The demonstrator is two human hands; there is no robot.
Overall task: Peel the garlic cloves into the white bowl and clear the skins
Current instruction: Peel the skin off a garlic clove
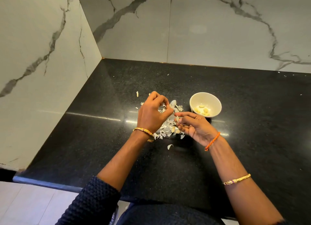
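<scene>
the left hand (152,113) hovers over the middle of the black counter (252,123), back of the hand up, fingers curled with thumb and forefinger tips brought together; whether they pinch a scrap of skin cannot be told, since the tips sit against the pale litter beneath; the right hand (193,126) lies just right of it, palm turned up and to the left, its thumb and curled fingers clamped on a small pale garlic clove (177,118) at the fingertips; the 2 hands are close, tips almost meeting; under and between them spreads a heap of garlic skins (165,126), white and papery, with a few unpeeled-looking cloves (175,130) near its right near edge; stray flakes lie apart from the heap, 1 on the near side (170,146), 1 to the far left (137,94); the white bowl (205,105) stands upright on the counter just to the far right of the right hand, apart from the heap, and holds several peeled cloves (202,109) on its bottom; the left wrist carries a gold bangle (143,131), the right wrist an orange thread (212,141), and a 2nd gold bangle (237,180) sits further up the right forearm; a dark knitted sleeve (94,201) covers the left upper arm; veined marble wall panels (202,31) rise behind and to the left of the counter
</scene>
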